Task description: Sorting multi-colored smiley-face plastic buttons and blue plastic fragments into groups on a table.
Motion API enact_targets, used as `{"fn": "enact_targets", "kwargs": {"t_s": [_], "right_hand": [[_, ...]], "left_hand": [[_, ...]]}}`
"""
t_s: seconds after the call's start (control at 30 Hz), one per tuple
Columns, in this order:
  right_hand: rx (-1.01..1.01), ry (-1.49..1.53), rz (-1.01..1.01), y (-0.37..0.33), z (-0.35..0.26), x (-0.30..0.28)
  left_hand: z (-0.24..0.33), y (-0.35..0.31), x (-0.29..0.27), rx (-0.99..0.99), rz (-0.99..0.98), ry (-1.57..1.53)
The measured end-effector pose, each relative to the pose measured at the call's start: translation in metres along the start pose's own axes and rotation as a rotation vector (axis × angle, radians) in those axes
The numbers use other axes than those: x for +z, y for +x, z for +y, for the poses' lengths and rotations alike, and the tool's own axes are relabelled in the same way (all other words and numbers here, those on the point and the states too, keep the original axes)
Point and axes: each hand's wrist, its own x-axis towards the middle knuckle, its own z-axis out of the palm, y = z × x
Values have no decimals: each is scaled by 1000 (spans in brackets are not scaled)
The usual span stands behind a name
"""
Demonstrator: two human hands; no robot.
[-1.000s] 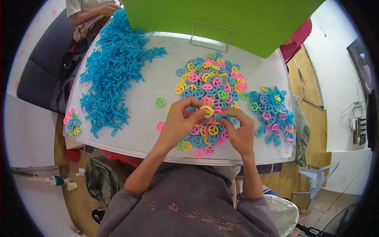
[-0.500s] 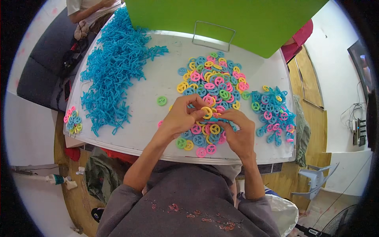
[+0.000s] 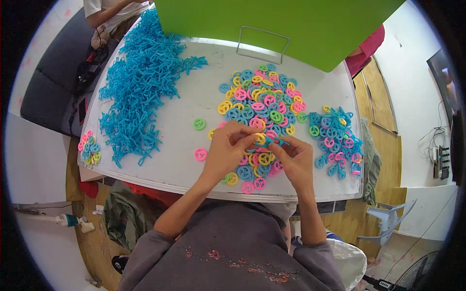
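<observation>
My left hand (image 3: pixel 227 148) pinches a small yellow plastic wheel (image 3: pixel 260 138) with spokes, between thumb and fingers. Close beside it, my right hand (image 3: pixel 297 162) grips a thin blue plastic piece (image 3: pixel 282 140), its end against or near the wheel; whether the two are joined cannot be made out. Both hands hover over a heap of pink, yellow, green and blue wheels (image 3: pixel 259 105). Single wheels lie left of the heap, among them a green wheel (image 3: pixel 199 124) and a pink wheel (image 3: pixel 200 154).
A large pile of blue forked plastic pieces (image 3: pixel 141 72) covers the table's left side. At the right lies a pile of blue pieces with wheels (image 3: pixel 335 138). A small wheel cluster (image 3: pixel 90 148) sits at the left edge. A green board (image 3: pixel 281 19) stands behind; another person (image 3: pixel 109 17) sits far left.
My right hand has shifted slightly and turned, so the blue piece shows more beside the yellow wheel. My left hand has moved a little right, uncovering the pink wheel on the table.
</observation>
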Motion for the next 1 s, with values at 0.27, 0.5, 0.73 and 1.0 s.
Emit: {"fn": "enact_targets", "kwargs": {"t_s": [0.27, 0.5, 0.73, 1.0], "right_hand": [[167, 366, -75, 1, 0, 1], [104, 221, 60, -4, 0, 11], [-161, -165, 202, -13, 2, 20], [-252, -87, 48, -2, -8, 10]], "left_hand": [[-8, -10, 12, 128, 119, 38], [-11, -11, 14, 240, 190, 291], [-8, -11, 9, 208, 166, 300], [-6, -10, -1, 164, 6, 12]]}}
